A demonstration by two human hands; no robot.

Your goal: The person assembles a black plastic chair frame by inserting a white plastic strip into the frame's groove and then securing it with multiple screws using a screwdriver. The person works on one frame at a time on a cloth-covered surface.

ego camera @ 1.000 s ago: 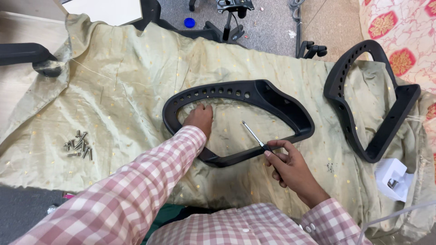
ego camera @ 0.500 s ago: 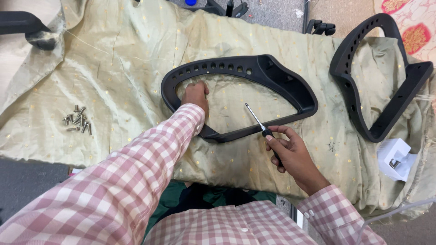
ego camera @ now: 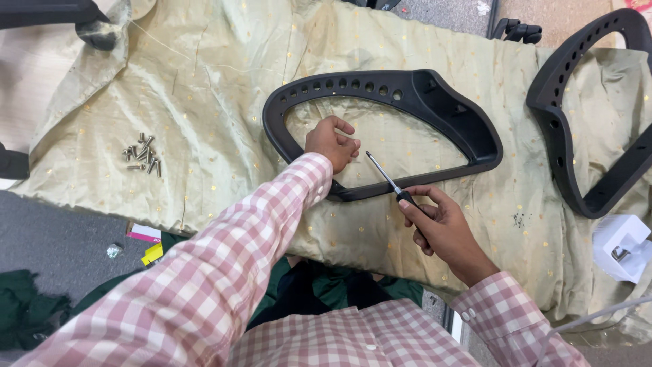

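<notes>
Fingers of the right hand (ego camera: pixel 438 228) wrap the handle of a screwdriver (ego camera: pixel 394 185), its tip angled up over the black frame's (ego camera: pixel 435 102) near rail. Left hand (ego camera: pixel 331 141) sits inside that frame, fingers loosely curled on the green cloth (ego camera: pixel 204 102), holding nothing I can see. Left of the frame, a pile of screws (ego camera: pixel 141 153); right of it, another black frame (ego camera: pixel 577 102) and a white box (ego camera: pixel 621 245). Pink and yellow paper scraps (ego camera: pixel 148 243) lie on the floor, below-left of the frame.

A pale green cloth (ego camera: pixel 204 88) is covering the counter; grey floor (ego camera: pixel 61 245) is showing below, littered with scraps.
</notes>
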